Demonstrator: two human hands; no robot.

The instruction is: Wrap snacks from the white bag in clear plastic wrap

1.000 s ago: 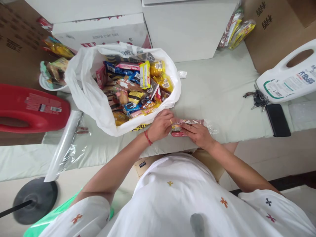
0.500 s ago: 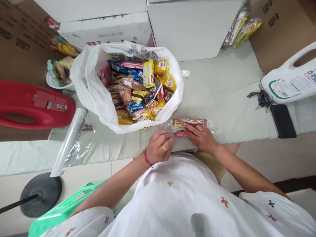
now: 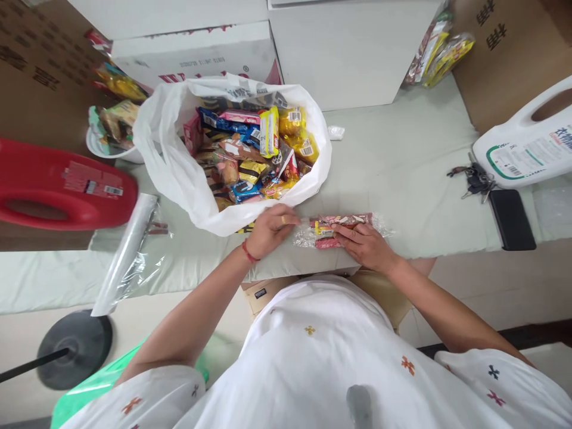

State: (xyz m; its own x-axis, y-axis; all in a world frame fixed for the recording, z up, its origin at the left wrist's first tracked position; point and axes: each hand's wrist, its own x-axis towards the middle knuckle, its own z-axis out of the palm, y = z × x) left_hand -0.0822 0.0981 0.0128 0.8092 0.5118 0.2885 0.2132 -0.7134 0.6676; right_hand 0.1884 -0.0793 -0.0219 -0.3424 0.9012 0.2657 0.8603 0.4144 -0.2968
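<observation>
A clear plastic pack (image 3: 322, 227) holding red, brown and yellow wrapped snacks lies near the table's front edge. My right hand (image 3: 364, 243) rests on its right part, fingers extended over the wrappers. My left hand (image 3: 273, 229) is at the pack's left end, close to the bag's front rim, with fingers curled and slightly blurred; whether they hold anything is too unclear to tell. Behind it stands a white plastic bag (image 3: 167, 149), wide open and filled with snack packets in yellow, blue, pink and brown.
At left are a red jug (image 3: 67, 185), a roll of clear film (image 3: 125, 256) and a white bowl (image 3: 114, 152) of snacks. At right lie a black phone (image 3: 512, 219), keys (image 3: 477, 180) and a white jug (image 3: 527, 143). White boxes (image 3: 339, 53) stand behind.
My left hand has moved left and slightly up, toward the bag's front rim. My right hand stays on the pack, almost unmoved.
</observation>
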